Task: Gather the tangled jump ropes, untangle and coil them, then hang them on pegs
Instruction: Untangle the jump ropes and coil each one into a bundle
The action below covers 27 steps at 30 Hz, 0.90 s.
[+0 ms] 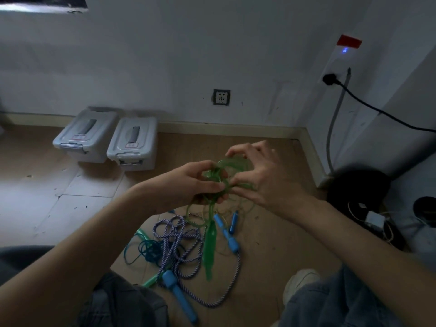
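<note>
A wood-look floor point(271, 244) is seen in a dim room corner, with paler panels laid over it at the left and white walls point(165, 55) met by a pale skirting board point(224, 129). A wall socket point(221, 97) is set low in the far wall; on the right-hand wall a white power unit point(339, 60) with a blue light and a strip of red tape is mounted, and a black plug point(329, 79) is seated in it, its cable led off to the right. A dark round object and a clutter of cables and an adapter point(375, 219) are lodged in the right corner.

Two grey lidded storage boxes point(108, 139) are stood side by side against the far wall, well apart from the ropes; their lids are closed, so the contents cannot be told.

A translucent green jump rope point(232, 167) is held up between both hands, above the floor. The left hand point(188, 182) is clenched around its bunched loops, while a strand is pinched by the right hand point(262, 175). One green handle point(210, 249) is left hanging down over the pile. Beneath, on the floor between the knees, a purple-and-white braided rope point(179, 239) with blue handles point(180, 297) is lain tangled with a teal rope point(146, 251). A white shoe point(299, 283) is seen beside the right knee.
</note>
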### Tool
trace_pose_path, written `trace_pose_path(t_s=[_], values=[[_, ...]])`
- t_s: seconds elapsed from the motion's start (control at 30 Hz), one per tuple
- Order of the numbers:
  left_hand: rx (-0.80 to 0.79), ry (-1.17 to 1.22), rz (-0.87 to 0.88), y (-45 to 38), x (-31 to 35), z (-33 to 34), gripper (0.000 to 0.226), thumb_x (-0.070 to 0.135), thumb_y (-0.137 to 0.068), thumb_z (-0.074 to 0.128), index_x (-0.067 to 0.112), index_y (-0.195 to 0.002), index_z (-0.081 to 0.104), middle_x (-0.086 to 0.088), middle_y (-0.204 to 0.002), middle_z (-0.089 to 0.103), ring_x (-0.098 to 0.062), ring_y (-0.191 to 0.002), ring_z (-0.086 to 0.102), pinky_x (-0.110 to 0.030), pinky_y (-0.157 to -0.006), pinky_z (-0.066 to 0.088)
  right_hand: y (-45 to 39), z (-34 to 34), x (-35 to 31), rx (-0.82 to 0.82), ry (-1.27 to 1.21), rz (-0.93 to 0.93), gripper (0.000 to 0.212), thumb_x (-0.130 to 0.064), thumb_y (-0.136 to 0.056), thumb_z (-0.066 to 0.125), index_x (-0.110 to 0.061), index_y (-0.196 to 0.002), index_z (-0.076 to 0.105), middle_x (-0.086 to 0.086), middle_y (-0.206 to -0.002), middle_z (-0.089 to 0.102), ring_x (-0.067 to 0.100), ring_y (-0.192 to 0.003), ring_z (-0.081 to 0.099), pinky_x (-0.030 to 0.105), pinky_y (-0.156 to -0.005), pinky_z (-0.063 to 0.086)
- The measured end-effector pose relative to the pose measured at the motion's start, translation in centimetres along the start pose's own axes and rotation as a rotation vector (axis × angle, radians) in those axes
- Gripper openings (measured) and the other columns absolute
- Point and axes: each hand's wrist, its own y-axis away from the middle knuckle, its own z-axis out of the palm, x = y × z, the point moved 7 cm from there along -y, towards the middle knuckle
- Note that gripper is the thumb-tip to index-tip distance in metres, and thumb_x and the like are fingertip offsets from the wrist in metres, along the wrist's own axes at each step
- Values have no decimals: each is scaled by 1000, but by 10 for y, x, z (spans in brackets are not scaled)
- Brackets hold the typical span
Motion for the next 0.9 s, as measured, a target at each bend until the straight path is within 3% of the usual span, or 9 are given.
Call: trace_pose_path(t_s=[0.1, 0.2, 0.33, 0.47, 0.57, 0.63, 0.73, 0.83, 0.9], values=[[53, -285, -11, -1, -3, -7, 14, 8, -91, 49, 17, -100, 54, -1, -85, 71, -5, -67, 63, -13, -52, 45, -2, -20, 29, 149, -198, 195, 17, -28, -76, 70, -14, -85, 75, 1, -121, 53, 15, -104, 32, 24, -89, 26], [82, -379, 6, -4, -2, -11, 14, 11, -92, 49, 20, -101, 54, 6, -76, 69, 0, -59, 57, -11, -52, 42, 1, -35, 60, 288, -275, 392, 17, -21, -79, 69, -9, -90, 74, -3, -114, 51, 12, -104, 34, 9, -87, 24], [162, -712, -16, -10, -9, -20, 25, 13, -89, 54, 14, -112, 47, -12, -103, 65, -22, -91, 63, -39, -82, 53, 5, -23, 68, 235, -312, 516, 13, -18, -82, 68, -6, -86, 73, -2, -102, 46, 12, -103, 43, 14, -81, 28], [407, -854, -68, -5, -10, -50, 50, 15, -86, 59, 19, -131, 36, -9, -105, 62, -24, -92, 62, -36, -80, 52, 3, -21, 61, 198, -396, 458, 11, -13, -86, 63, -4, -84, 68, 2, -97, 56, 14, -87, 51, 13, -70, 33], [472, -503, -29, -2, -6, -53, 43, 6, -85, 58, 20, -123, 46, -8, -93, 69, -20, -82, 66, -39, -81, 54, 1, -2, 35, -7, -827, 361, 13, -15, -91, 55, -4, -88, 62, -1, -84, 67, 15, -83, 63, 17, -73, 46], [335, -10, -54, -3, -7, -36, 33, 4, -85, 54, 17, -116, 53, -3, -76, 71, -15, -68, 67, -32, -70, 58, 2, 11, 22, -119, -1092, 358, 11, -11, -92, 51, -4, -94, 58, -3, -70, 66, 14, -73, 64, 18, -72, 50], [199, 385, -35, -3, 1, -20, 29, 5, -86, 51, 13, -114, 55, -5, -81, 71, -16, -70, 68, -29, -62, 57, 3, 19, 21, -175, -1385, 422, 11, -6, -88, 53, -8, -96, 60, -7, -62, 58, 6, -60, 54, 19, -62, 47], [179, 406, 9, -2, 7, -17, 34, 1, -82, 55, 12, -114, 54, -10, -99, 68, -18, -74, 69, -27, -64, 57, 6, 22, 26, -191, -1586, 478, 12, -21, -78, 63, -13, -85, 70, -8, -58, 48, 3, -51, 42, 15, -50, 37], [187, 126, 55, -3, 7, -11, 39, -9, -80, 55, 12, -113, 53, -5, -106, 63, -13, -71, 68, -23, -64, 57, 7, 22, 35, -84, -1540, 552, 12, -27, -77, 66, -17, -74, 72, -9, -52, 42, 3, -45, 35, 14, -45, 34]])
